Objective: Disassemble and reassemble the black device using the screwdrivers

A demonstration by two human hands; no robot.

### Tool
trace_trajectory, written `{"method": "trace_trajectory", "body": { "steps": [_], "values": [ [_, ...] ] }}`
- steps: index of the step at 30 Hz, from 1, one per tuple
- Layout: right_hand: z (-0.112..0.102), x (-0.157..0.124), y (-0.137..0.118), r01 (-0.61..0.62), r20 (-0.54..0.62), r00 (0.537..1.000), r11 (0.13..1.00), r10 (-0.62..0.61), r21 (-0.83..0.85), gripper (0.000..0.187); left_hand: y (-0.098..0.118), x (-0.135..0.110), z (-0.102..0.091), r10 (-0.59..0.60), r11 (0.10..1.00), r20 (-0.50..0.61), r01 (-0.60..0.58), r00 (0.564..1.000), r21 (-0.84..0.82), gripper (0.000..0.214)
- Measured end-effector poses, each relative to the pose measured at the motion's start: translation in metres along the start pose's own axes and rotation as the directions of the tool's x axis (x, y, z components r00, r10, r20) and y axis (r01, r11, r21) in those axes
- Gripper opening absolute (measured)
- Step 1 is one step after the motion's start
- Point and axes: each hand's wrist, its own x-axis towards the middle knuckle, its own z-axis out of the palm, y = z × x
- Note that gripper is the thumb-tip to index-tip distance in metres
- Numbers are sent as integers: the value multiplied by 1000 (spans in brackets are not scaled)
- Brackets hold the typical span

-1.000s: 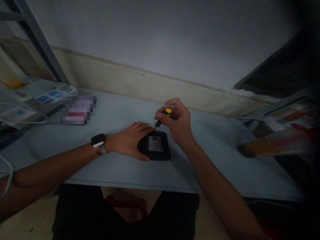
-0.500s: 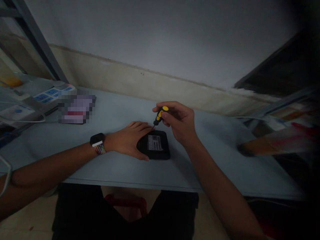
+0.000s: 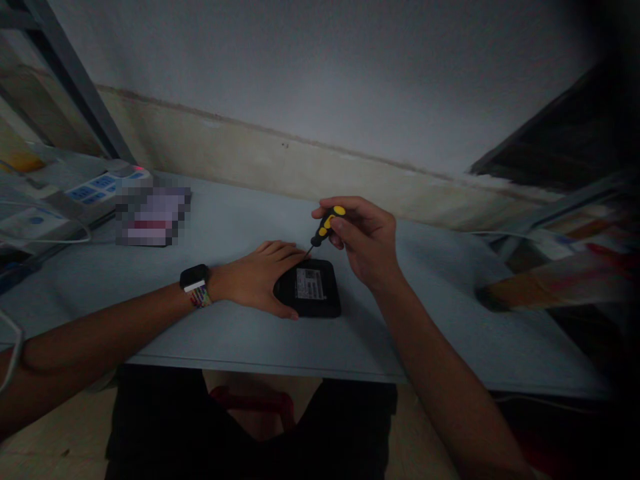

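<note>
A flat black box [image 3: 327, 287] with rounded corners and a white printed label lies on the table. My left hand [image 3: 257, 277] holds it from the left, thumb along the near side and fingers along the far side. Between the fingers of my right hand [image 3: 367, 237] is a small screwdriver [image 3: 327, 225] with a black and yellow handle. It slants down to the left, and its thin shaft reaches the box's far edge beside my left fingers. Whether the tip sits in a screw is too small to tell.
The grey-blue table [image 3: 240, 340] runs along a wall. To the left are a pixelated phone-like object [image 3: 155, 220], a white power strip [image 3: 105, 187] and white cables. A transparent container with orange contents [image 3: 525, 290] lies at the right, beside a metal frame.
My right hand has shifted slightly up and to the right, so the screwdriver leans over further. The left hand and the black box have stayed in place.
</note>
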Motion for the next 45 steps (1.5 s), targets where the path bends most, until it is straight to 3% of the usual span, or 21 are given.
{"method": "trace_trajectory", "body": {
  "steps": [8, 15, 19, 22, 28, 31, 36, 41, 45],
  "values": [
    [0, -1, -4, -33, -41, 999, 999, 32, -16, 26, -2, -1, 2, 5, 1000, -22, -5, 1000, -24, 111],
    [-2, 4, -10, -35, -124, 991, 995, 46, 92, 22, -5, -1, 2, -4, 990, -49, -3, 999, -140, 130],
    [-25, 10, -6, -104, -218, 964, 970, 153, 221, 24, -2, -4, 1, -4, 979, -64, -9, 998, -204, 134],
    [-49, 15, 4, -125, -207, 959, 945, 193, 304, 22, 4, -6, -2, 24, 969, -70, -40, 997, -242, 132],
    [-74, 18, 26, -143, -238, 951, 963, 198, 230, 29, 14, -9, -8, 88, 949, -109, -116, 990, -292, 122],
    [-74, 17, 31, -169, -279, 938, 974, 207, 154, 36, 15, -10, -8, 85, 947, -109, -115, 990, -299, 120],
    [-68, 15, 32, -135, -268, 954, 991, 132, 6, 46, 15, -10, -8, 78, 949, -95, -103, 992, -297, 120],
    [-53, 14, 28, -141, -280, 951, 990, 134, -5, 48, 16, -8, -9, 66, 944, -86, -90, 994, -318, 119],
    [-26, 4, 13, -149, -171, 971, 982, 167, 113, 46, 16, -7, -8, 68, 945, -86, -92, 994, -315, 118]
  ]
}}
